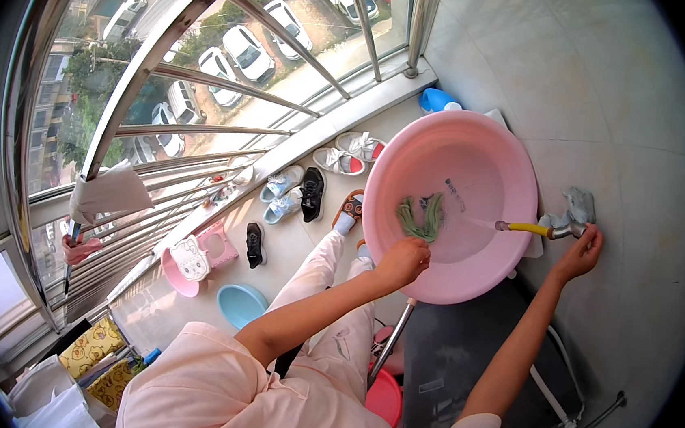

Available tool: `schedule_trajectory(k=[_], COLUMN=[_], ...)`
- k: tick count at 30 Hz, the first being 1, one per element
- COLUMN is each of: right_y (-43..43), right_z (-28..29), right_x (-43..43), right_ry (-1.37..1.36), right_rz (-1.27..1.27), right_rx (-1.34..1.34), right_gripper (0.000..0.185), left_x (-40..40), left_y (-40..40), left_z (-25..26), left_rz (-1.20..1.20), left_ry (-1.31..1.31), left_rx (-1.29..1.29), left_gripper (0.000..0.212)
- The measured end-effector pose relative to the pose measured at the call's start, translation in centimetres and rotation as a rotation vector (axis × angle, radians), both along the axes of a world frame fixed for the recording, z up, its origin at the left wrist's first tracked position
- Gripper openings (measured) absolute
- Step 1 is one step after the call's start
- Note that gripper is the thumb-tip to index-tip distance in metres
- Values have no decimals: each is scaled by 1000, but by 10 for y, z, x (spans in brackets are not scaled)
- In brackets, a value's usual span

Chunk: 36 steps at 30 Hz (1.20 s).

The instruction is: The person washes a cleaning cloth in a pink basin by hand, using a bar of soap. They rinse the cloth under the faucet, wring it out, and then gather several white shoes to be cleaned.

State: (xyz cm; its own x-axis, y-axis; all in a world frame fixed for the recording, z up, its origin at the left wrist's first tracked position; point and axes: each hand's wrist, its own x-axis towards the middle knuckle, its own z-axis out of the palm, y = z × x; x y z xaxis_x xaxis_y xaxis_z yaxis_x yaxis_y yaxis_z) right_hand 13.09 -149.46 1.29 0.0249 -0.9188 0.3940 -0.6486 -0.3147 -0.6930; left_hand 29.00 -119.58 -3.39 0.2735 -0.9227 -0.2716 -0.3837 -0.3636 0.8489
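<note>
A pink plastic basin [465,280] stands before me with some water in its bottom. Inside it a wet green cloth [434,219] hangs in a bent shape, its lower end at the closed fingers of my left hand [402,263]. At the wall tap [561,232], my right hand [580,256] has its fingers on the handle end. A short yellow hose [527,228] on the spout points into the basin, and a thin stream of water leaves its tip. A grey rag [580,204] lies over the tap's wall side.
A dark washing-machine-like top [458,358] lies below the basin. Several shoes [312,194], a blue basin [241,305] and a pink stool [217,246] are on the tiled floor at left. Metal railings [219,84] line the window. A blue bottle [435,100] stands behind the basin.
</note>
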Motion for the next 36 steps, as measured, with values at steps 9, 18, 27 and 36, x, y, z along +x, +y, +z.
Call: schedule_trajectory(k=[9, 18, 27, 36], right_y=[0, -1, 0, 1], right_z=[-3, -4, -2, -2], right_x=[-2, -1, 1, 1], right_ry=[28, 41, 48, 83], right_rz=[6, 18, 15, 4], right_rx=[-29, -92, -113, -128], right_gripper=[21, 18, 17, 20], left_x=[-4, -6, -11, -13], left_y=[0, -5, -7, -7], left_z=[-2, 1, -2, -1], left_rz=[-17, -22, -16, -19], left_ry=[16, 10, -10, -3], left_rx=[12, 49, 28, 41], left_gripper=[12, 16, 14, 15])
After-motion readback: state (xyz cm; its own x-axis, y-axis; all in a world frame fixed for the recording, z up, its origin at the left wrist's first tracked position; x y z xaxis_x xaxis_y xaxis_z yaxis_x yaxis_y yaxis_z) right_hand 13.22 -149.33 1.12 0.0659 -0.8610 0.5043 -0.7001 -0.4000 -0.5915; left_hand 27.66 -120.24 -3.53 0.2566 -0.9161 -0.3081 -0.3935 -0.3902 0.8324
